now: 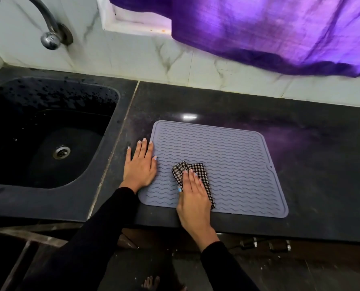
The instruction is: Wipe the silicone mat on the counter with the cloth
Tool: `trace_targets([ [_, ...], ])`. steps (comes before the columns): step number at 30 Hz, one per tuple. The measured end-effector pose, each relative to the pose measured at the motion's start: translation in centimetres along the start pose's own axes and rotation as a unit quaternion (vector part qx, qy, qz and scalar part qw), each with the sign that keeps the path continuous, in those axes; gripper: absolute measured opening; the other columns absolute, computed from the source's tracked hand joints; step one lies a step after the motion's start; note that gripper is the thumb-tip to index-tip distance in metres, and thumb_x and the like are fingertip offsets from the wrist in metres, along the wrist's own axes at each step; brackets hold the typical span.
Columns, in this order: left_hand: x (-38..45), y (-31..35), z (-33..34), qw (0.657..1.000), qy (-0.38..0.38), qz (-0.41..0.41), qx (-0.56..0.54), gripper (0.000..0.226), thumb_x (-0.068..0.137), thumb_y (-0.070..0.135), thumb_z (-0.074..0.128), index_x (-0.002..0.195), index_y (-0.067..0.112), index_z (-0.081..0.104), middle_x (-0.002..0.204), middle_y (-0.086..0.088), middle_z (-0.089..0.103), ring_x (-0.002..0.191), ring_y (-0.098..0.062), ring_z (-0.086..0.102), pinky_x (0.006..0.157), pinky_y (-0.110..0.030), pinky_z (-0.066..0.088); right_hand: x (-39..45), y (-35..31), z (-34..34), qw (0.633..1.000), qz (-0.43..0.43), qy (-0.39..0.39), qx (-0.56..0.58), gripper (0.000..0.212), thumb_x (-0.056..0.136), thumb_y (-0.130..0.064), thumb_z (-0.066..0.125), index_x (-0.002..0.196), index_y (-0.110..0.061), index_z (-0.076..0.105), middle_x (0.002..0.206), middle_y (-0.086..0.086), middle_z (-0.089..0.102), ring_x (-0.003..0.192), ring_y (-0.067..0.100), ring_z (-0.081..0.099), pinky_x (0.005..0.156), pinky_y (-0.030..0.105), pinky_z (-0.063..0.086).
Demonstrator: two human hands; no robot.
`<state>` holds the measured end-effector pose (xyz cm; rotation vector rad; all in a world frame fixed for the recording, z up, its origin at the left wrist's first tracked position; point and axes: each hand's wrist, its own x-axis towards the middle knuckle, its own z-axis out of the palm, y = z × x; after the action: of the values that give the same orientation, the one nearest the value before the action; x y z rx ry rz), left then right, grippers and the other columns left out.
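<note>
A grey silicone mat point(233, 156) with wavy ridges lies flat on the dark counter point(311, 164), its front edge near the counter's edge. A black-and-white checked cloth point(181, 167) sits bunched on the mat's front-left part. My right hand point(192, 196) lies palm down on the cloth, fingers pressing it onto the mat, and hides most of it. My left hand point(140, 164) rests flat with fingers spread, straddling the mat's left edge and the counter beside it.
A black sink point(49, 133) with a metal drain is set into the counter on the left, a chrome tap point(49, 28) above it. A purple curtain point(269, 32) hangs over the marble-tiled back wall. Cabinet handles point(265, 245) show below the counter edge.
</note>
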<state>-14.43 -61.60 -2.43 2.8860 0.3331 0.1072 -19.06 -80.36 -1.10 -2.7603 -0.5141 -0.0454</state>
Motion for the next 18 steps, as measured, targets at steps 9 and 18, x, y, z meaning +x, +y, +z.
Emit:
trace_targets([
  [9,0.2,-0.1,-0.1,1.000,-0.023,0.003,0.009,0.083,0.077,0.052,-0.011,0.149,0.016,0.005,0.158,-0.005,0.002,0.145,-0.019,-0.001,0.115,-0.045,-0.006,2.3,1.9,-2.8,0.931,0.109,0.014,0.348,0.035,0.095,-0.016,0.047,0.130,-0.017,0.054,0.120,-0.005,0.061,0.107,0.010,0.056,0.098,0.026,0.042],
  [18,-0.1,-2.0,-0.7,0.998,-0.036,0.056,0.016,0.084,0.074,0.058,-0.015,0.149,0.023,0.000,0.158,0.000,0.000,0.145,-0.014,-0.002,0.116,-0.039,-0.003,3.9,2.6,-5.7,0.921,0.166,0.074,0.346,0.045,0.098,-0.019,0.041,0.142,-0.016,0.034,0.141,-0.003,0.043,0.123,0.016,0.047,0.106,0.033,0.037],
])
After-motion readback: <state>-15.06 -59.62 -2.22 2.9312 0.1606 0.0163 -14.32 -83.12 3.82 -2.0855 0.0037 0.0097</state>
